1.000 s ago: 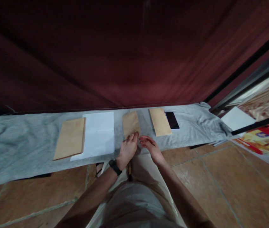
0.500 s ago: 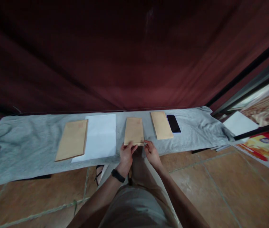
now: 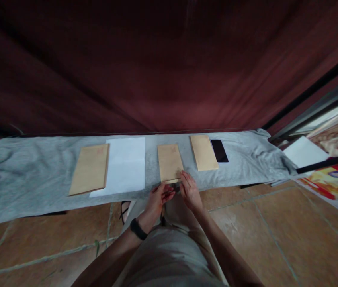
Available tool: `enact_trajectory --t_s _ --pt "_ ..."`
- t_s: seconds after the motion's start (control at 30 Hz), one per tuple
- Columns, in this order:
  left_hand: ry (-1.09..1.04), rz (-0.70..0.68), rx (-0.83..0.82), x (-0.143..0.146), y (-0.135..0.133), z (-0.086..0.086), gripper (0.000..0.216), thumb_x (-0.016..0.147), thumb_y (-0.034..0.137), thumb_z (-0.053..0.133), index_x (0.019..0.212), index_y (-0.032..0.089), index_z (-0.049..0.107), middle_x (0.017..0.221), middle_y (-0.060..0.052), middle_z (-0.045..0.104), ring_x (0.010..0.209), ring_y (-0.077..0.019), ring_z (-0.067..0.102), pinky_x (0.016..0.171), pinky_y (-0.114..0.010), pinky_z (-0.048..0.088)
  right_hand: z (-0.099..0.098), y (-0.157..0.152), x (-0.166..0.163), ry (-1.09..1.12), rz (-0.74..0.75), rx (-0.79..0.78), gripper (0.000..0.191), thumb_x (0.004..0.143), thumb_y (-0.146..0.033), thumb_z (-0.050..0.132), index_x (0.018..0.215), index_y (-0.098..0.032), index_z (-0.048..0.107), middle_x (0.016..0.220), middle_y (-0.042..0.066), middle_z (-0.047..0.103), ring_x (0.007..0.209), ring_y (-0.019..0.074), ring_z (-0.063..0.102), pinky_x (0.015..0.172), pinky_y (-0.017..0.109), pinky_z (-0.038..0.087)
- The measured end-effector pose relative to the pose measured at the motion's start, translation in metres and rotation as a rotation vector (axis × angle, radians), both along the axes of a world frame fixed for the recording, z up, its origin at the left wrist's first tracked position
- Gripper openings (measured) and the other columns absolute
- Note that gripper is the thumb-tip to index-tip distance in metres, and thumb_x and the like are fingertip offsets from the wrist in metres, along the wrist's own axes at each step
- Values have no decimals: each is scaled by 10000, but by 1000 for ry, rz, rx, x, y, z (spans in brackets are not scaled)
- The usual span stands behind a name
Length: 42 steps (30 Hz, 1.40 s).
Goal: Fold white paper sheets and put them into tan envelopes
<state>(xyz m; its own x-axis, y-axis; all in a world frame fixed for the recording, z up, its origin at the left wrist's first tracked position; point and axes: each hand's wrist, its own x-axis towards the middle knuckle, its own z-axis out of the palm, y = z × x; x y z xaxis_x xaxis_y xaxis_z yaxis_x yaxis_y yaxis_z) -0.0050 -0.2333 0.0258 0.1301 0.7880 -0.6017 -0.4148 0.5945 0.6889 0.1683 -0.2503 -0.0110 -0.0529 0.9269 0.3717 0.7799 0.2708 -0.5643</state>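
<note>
Centrally, a small tan paper envelope point(image 3: 169, 160) lies on a long grey cloth cover point(image 3: 246, 157), its narrow near end at the cloth's front edge, right in front of the person. A faint reddish printed mark shows near its far right corner, and a thin, pale folded strip runs along its near end. The left hand point(image 3: 157, 198), with a black wristband point(image 3: 138, 229) on its wrist, meets the envelope's near left corner, fingers curled inward. The right hand point(image 3: 190, 191) has its bent fingertips at the near right corner. Both hands are narrow rather than spread, with a small gap between them; whether either one pinches the paper firmly, I cannot tell.

To the left, a larger tan paper envelope point(image 3: 90, 168) overlaps the left part of a blank white paper sheet point(image 3: 127, 164). To the right, another tan paper envelope point(image 3: 204, 152) lies slightly askew, and just beside it rests a dark-screened phone with a pale edge point(image 3: 219, 151). Beyond the cloth hangs a dark red curtain point(image 3: 169, 79); below are orange-brown floor tiles point(image 3: 231, 223). Far right lies a red and yellow printed package point(image 3: 336, 181).
</note>
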Motion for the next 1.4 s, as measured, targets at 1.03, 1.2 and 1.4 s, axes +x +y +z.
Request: enact_trajectory --t_s 1.03,1.2,1.4 --pt "1403 -1028 1368 22 210 -29 595 1045 459 332 1583 207 364 1665 -45 337 1563 -221 218 1286 -438 82 1 -8 -5 -219 75 -116 557 1049 -260 429 1598 -276 333 1583 45 469 1456 244 437 1206 474 299" --pt "1366 -1075 1385 21 204 -24 594 1046 458 348 1593 223 339 1659 -50 351 1558 -203 232 1282 -429 97 -1 -8 -5 -215 75 -116 567 1051 -260 430 1606 -276 315 1585 45 465 1456 242 438 1208 470 294" --pt "1291 -1115 1474 15 182 -21 565 1060 449 347 1574 218 370 1663 -44 341 1561 -169 222 1282 -391 91 -2 -8 -4 -207 82 -122 565 1053 -271 423 1607 -280 311 1597 41 448 1464 249 425 1208 480 286"
